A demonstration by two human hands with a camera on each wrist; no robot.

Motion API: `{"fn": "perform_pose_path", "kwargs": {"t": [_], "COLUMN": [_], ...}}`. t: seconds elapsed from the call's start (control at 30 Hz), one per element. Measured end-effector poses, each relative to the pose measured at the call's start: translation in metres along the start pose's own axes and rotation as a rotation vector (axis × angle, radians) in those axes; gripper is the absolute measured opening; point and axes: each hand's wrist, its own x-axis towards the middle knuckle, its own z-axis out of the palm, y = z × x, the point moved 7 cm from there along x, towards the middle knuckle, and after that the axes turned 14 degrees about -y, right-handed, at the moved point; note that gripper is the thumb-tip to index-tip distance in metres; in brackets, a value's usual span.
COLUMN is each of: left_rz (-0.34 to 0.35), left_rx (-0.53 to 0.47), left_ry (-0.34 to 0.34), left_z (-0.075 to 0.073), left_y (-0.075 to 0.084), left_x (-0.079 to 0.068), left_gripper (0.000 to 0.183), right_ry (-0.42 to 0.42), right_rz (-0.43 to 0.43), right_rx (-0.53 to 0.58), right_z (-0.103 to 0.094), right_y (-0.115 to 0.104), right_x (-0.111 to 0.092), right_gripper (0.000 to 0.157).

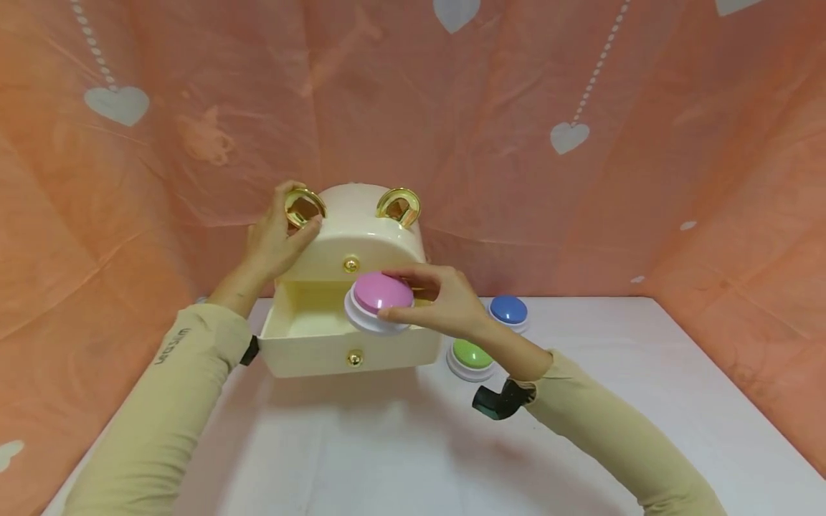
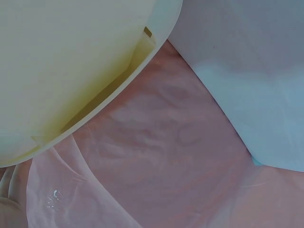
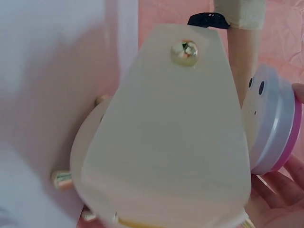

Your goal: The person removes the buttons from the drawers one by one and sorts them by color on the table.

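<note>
A: How are the two hands placed?

B: Apart, each with a hold. The left hand (image 1: pixel 277 236) grips the gold ear (image 1: pixel 316 197) on its side of the cream cabinet (image 1: pixel 364 215). The right hand (image 1: pixel 454 304) pinches the pink button (image 1: pixel 381 290) by its edges, thumb on the near side, fingers on the far side.

A: So where is the button, seen from that hand?

B: At its fingertips, left of the palm, over the right part of the open drawer (image 1: pixel 303 358).

A: Which hand is nearer the drawer?

B: The right, I'd say. The opening lies below its fingers and to their left; the left hand is higher and farther off, up at the ear.

A: Any long axis to line up?

B: Not on the button; it's round, dome up, underside towards the drawer. The drawer runs longest from side to side, and its floor shows left of the button. How much height separates them, I can't tell.

A: And the others?

B: The blue button (image 1: pixel 508 309) and green button (image 1: pixel 471 353) sit on the desk (image 1: pixel 387 451) by the right wrist.
</note>
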Motion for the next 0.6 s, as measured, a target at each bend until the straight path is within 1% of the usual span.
{"fn": "perform_pose_path", "kwargs": {"t": [0.2, 0.33, 0.6], "left_rz": [0.008, 0.008, 0.017], "left_rx": [-0.009, -0.011, -0.014], "left_ry": [-0.011, -0.023, -0.019], "left_z": [0.0, 0.0, 0.001], "left_y": [0.001, 0.002, 0.001], "left_x": [-0.001, -0.003, -0.001], "left_gripper": [0.058, 0.058, 0.058], "right_ry": [0.01, 0.027, 0.052], "right_rz": [0.003, 0.022, 0.047], "right_rx": [-0.032, -0.052, -0.086], "right_z": [-0.012, -0.022, -0.041], "right_y": [0.003, 0.008, 0.017], "right_x": [-0.013, -0.023, -0.04], "right_gripper": [0.053, 0.054, 0.052]}}
